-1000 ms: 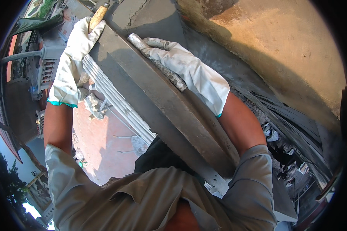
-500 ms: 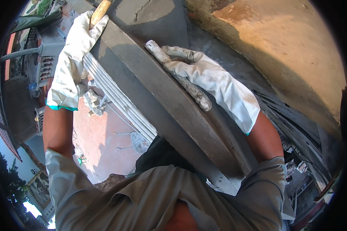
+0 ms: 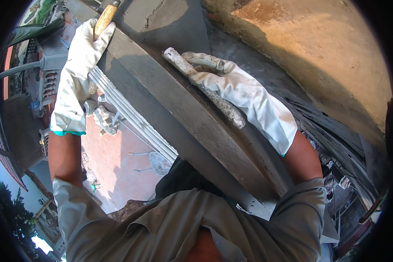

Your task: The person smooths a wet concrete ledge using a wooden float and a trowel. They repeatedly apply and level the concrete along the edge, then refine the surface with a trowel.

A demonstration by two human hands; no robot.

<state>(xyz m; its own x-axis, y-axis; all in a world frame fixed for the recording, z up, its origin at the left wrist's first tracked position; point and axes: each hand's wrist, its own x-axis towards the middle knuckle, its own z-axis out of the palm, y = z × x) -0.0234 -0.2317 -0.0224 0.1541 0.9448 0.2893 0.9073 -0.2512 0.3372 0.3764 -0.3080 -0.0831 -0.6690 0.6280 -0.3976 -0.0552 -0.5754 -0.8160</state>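
Note:
Both hands wear white gloves with green cuffs. At the upper left, my left hand (image 3: 81,59) is closed round the pale wooden handle (image 3: 105,19) of a tool. Metal shows at the handle's far end, but the kind of tool cannot be made out. A whitish, crusted round bar (image 3: 226,109) lies slantwise along the grey cement ledge (image 3: 161,89), and my right hand (image 3: 242,89) grips it from its right side. Some of those fingers are hidden behind the bar; one is bent above it.
To the right rises a brown, partly sunlit surface (image 3: 301,52). White ribbed trim (image 3: 126,113) runs below the ledge's left edge. Far down lies a reddish paved floor (image 3: 107,159) with a chair (image 3: 159,162). A white balustrade (image 3: 49,81) stands at the left.
My left hand and the wooden handle have shifted slightly left and down in view. The right hand and bar have moved slightly down and right.

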